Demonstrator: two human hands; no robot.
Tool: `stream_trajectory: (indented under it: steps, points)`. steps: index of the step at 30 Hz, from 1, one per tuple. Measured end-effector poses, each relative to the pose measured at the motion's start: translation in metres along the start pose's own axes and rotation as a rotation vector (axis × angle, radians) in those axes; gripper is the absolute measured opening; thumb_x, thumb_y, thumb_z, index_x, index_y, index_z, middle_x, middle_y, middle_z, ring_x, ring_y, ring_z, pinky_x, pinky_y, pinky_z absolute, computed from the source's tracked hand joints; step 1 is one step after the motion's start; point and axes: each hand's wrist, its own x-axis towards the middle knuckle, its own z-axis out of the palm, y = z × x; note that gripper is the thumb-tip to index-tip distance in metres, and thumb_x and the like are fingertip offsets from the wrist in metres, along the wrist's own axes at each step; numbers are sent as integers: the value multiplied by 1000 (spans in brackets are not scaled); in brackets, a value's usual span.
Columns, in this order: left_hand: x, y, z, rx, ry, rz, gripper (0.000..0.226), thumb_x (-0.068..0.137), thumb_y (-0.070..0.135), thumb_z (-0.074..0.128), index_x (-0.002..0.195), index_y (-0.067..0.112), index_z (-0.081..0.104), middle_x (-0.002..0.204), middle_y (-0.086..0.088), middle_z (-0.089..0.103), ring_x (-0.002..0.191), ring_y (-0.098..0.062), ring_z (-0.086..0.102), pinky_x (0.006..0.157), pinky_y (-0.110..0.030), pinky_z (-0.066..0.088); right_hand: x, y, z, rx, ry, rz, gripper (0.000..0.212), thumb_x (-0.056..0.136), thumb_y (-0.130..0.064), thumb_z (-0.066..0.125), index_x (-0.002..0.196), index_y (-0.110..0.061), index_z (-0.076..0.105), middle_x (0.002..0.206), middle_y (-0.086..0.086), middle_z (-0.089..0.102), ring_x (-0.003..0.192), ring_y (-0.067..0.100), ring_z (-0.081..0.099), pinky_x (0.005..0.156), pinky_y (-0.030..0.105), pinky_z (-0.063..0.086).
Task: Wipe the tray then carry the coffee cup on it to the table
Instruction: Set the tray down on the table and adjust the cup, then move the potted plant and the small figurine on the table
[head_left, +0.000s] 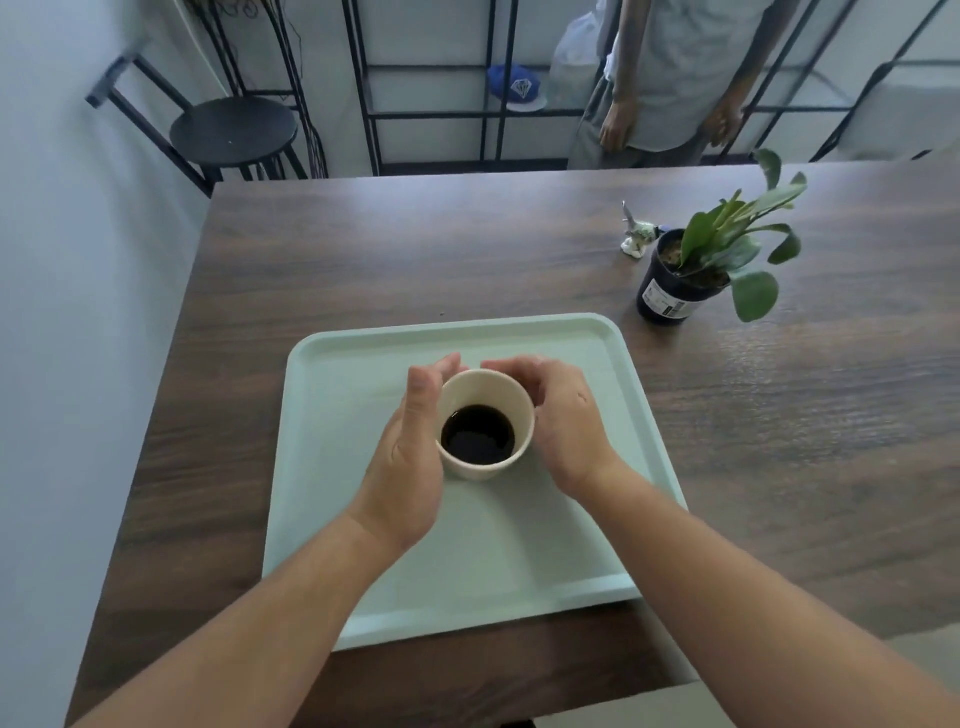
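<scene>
A pale green tray (519, 561) lies on the dark wooden table (363, 260), near its front edge. A cream paper coffee cup (485, 423), partly filled with dark coffee, stands upright in the middle of the tray. My left hand (408, 457) curves around the cup's left side and my right hand (563, 421) around its right side. The fingers of both hands reach behind the cup and lie against its wall. Whether the cup is resting on the tray or lifted just above it cannot be made out.
A potted plant in a black pot (675, 291) and a small figurine (636, 234) stand at the table's right. A person (670, 78) stands beyond the far edge. A black stool (234, 130) and metal shelving (431, 88) are behind the table.
</scene>
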Motion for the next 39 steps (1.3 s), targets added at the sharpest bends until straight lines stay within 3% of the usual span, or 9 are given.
stream_trajectory:
  steps: [4, 7, 11, 14, 19, 25, 29, 34, 39]
  points:
    - [40, 33, -12, 120, 32, 113, 89, 76, 88, 20, 138, 32, 52, 132, 14, 60, 126, 3, 49, 112, -30, 29, 5, -5, -28, -54, 332, -190, 34, 97, -25, 39, 103, -10, 69, 97, 4, 69, 90, 10, 63, 76, 23, 50]
    - [89, 70, 1, 296, -41, 227, 47, 88, 70, 27, 109, 42, 59, 113, 17, 62, 110, -5, 57, 100, -29, 39, 16, -9, -61, -105, 580, -176, 17, 91, -24, 55, 102, -14, 63, 90, -4, 63, 74, -3, 57, 69, 17, 45]
    - [164, 78, 43, 672, -170, 230, 51, 97, 44, 45, 141, 17, 45, 138, -2, 53, 114, -14, 50, 94, -24, 33, 37, -2, -97, -228, 725, 20, 40, 80, -34, 71, 111, -17, 51, 113, 7, 55, 92, 14, 55, 74, 23, 41]
    - [205, 65, 74, 902, -312, 201, 60, 97, 36, 51, 147, 8, 33, 149, -11, 41, 132, -27, 44, 106, -35, 35, 54, 0, -118, -326, 781, 149, 68, 67, -50, 81, 111, -17, 42, 123, 6, 45, 107, 23, 50, 81, 30, 40]
    - [248, 51, 114, 957, -332, 205, 67, 97, 35, 50, 152, 12, 21, 153, -16, 34, 132, -33, 45, 102, -40, 39, 73, 0, -139, -289, 751, 155, 107, 45, -57, 91, 129, -14, 39, 131, 3, 41, 116, 19, 45, 93, 33, 39]
    - [275, 43, 157, 855, -339, 210, 56, 101, 35, 38, 154, 21, 23, 145, -18, 42, 120, -32, 53, 97, -33, 39, 86, -3, -141, -107, 690, -94, 83, 54, -31, 96, 119, -28, 46, 121, -11, 57, 111, 4, 57, 91, 19, 43]
    - [286, 41, 167, 907, -332, 217, 48, 103, 34, 37, 148, 18, 38, 145, -13, 48, 124, -29, 51, 101, -33, 40, 97, -2, -143, 56, 627, -96, 77, 60, -12, 94, 122, -19, 49, 110, -13, 66, 85, -14, 65, 71, 6, 49]
    - [297, 38, 167, 1062, -245, 353, 29, 99, 27, 47, 118, 11, 62, 120, -9, 62, 104, -26, 58, 76, -27, 38, 111, -1, -148, 94, 613, -73, 79, 57, -8, 95, 122, -17, 49, 112, -6, 68, 95, -2, 67, 88, 19, 53]
    - [291, 35, 161, 941, -125, 370, 26, 95, 14, 49, 107, 11, 72, 113, -8, 67, 91, -20, 58, 73, -23, 39, 119, -2, -154, 34, 588, -100, 80, 49, -18, 98, 117, -21, 54, 113, -3, 70, 100, 6, 68, 93, 28, 54]
